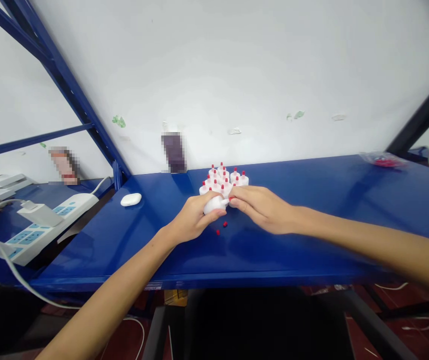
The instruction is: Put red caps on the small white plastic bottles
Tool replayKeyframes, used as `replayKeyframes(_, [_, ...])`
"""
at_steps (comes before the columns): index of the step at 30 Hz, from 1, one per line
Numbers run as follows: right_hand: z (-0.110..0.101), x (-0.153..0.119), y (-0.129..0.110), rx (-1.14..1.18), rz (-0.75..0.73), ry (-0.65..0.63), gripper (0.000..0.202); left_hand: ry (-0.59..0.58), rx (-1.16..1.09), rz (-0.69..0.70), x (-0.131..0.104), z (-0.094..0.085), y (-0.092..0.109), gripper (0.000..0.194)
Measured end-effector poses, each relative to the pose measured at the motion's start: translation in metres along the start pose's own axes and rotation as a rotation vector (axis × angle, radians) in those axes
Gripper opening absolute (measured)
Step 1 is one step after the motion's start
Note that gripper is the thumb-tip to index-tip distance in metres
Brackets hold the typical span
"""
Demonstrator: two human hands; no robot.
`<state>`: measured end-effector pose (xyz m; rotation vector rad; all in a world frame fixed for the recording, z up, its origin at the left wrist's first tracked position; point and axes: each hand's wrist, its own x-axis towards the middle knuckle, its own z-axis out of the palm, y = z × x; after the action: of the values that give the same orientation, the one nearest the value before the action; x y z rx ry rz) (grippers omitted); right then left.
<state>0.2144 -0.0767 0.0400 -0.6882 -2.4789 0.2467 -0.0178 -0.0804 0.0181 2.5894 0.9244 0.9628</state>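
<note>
My left hand (194,217) is closed round a small white squeeze bottle (213,204), its nozzle tilted toward the right. Pinched in the fingers of my right hand (263,207) is a red cap (231,199), right at the tip of that nozzle; whether it is seated there I cannot tell. Just behind both hands stand several white bottles with red caps (216,186), upright in a tight cluster and partly hidden by my fingers. Two loose red caps lie on the blue table, one cap (225,224) slightly farther back than the other cap (218,232).
A white earbud case (131,199) lies on the blue table (297,260) to the left. Against the wall leans a blurred dark phone-shaped object (175,152). A clear bag with red pieces (383,160) is at the back right. Left stands a white power strip (53,227) with cables.
</note>
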Motion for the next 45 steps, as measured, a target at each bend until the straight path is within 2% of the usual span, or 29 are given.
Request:
replayKeyframes(3, [-0.028,0.005,0.005,-0.003,0.064,-0.013,0.029,0.035,0.083,0.003,-0.001,-0.001,-0.011,0.042])
replayKeyframes(6, [-0.052,0.01,0.02,-0.074,0.23,-0.066,0.029,0.07,0.189,-0.012,-0.002,-0.003,-0.02,0.039])
replayKeyframes(8, [-0.06,0.013,0.032,-0.146,0.321,-0.127,0.029,0.053,0.237,0.01,-0.001,-0.004,-0.021,0.037])
replayKeyframes(11, [-0.06,0.015,0.044,-0.182,0.389,-0.204,0.028,-0.031,0.303,0.049,-0.001,-0.003,-0.015,0.036])
replayKeyframes(14, [-0.053,0.019,0.05,-0.165,0.393,-0.251,0.027,-0.075,0.336,0.064,0.0,-0.003,-0.009,0.033])
replayKeyframes(19, [-0.046,0.03,0.053,-0.19,0.419,-0.334,0.028,-0.076,0.305,0.097,-0.002,-0.008,-0.007,0.029])
replayKeyframes(24, [-0.049,0.038,0.058,-0.175,0.468,-0.388,0.029,-0.041,0.305,0.122,-0.004,-0.008,-0.009,0.033])
replayKeyframes(28, [-0.054,0.039,0.06,-0.138,0.468,-0.456,0.029,-0.015,0.311,0.123,-0.004,-0.005,-0.01,0.045])
replayKeyframes(31, [-0.053,0.038,0.061,-0.13,0.472,-0.458,0.029,0.015,0.297,0.122,-0.004,-0.004,-0.012,0.049])
replayKeyframes(37, [-0.053,0.029,0.06,0.042,0.497,-0.426,0.032,0.073,0.239,0.026,-0.002,-0.002,-0.013,0.039])
replayKeyframes(39, [-0.052,0.021,0.054,0.044,0.475,-0.378,0.034,0.077,0.237,0.028,-0.002,-0.002,-0.014,0.038])
replayKeyframes(42, [-0.042,0.006,0.036,-0.12,0.331,-0.209,0.031,0.086,0.238,0.045,-0.001,-0.001,-0.014,0.038])
replayKeyframes(45, [-0.018,-0.009,0.014,-0.209,0.103,-0.287,0.019,0.099,0.232,0.046,0.0,-0.001,-0.014,0.035])
